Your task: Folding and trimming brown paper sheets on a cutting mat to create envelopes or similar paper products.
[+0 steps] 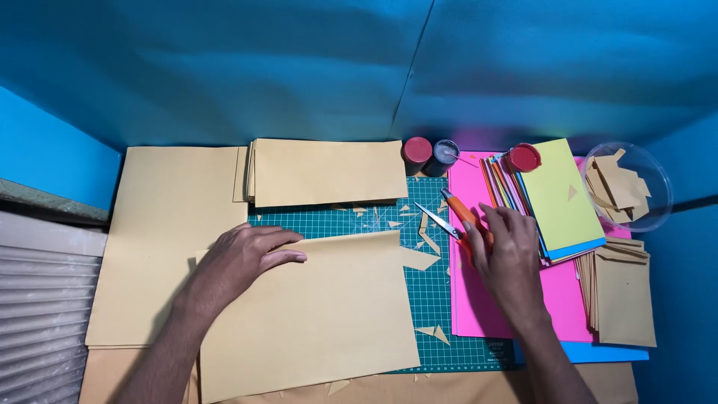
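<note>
Blue walls, tabletop [134, 374] under tan paper. Left hand [239, 258] flat, fingers apart, pinning folded tan sheet [314, 314] on green cutting mat [434, 299]. Right hand [508, 258] closing on orange scissors [456, 213] over pink sheet [479, 307]; lifting them likely next.

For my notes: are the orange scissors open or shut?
Shut: the blades of the orange scissors lie together as one point, under the right hand.

Open strip of green cutting mat [389, 217] is lying between the two hands, littered only with flat paper scraps [419, 258]. Scissors [449, 218] are blocking its right edge. Far side is being crowded by a tan sheet stack [325, 172] and two small jars [430, 155]. Coloured paper stack [561, 198] and clear bowl [632, 187] are closing off the right.
</note>
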